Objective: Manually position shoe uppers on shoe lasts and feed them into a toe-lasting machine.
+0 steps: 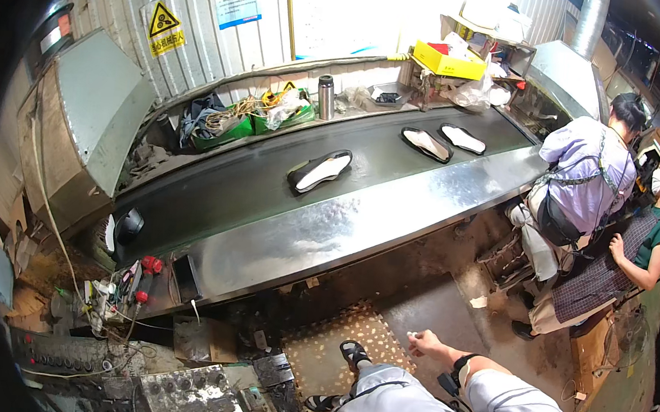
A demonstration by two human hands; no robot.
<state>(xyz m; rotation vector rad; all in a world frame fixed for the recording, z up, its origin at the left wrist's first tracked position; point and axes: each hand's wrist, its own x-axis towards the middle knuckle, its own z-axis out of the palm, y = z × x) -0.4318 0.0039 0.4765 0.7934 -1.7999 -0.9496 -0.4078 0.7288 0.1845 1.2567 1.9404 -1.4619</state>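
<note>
My right hand (428,345) is held low over the floor, in front of the bench's metal front, with a dark band on its wrist. Its fingers are closed around a small whitish bit (412,336), too small to name. My left hand does not show. On the dark conveyor belt (238,184) lie three shoe pieces with pale undersides and black edges: one near the middle (322,172), two farther right (427,144) (462,138). A black rounded shoe piece (130,225) sits at the belt's left end. None is touched by my hand.
A metal ledge (328,225) runs along the belt. Green baskets (279,115) and a steel flask (325,97) stand behind it. Red-handled tools and cables (147,276) crowd the left end. Two people (592,170) sit at right. A cardboard box (216,341) is on the floor.
</note>
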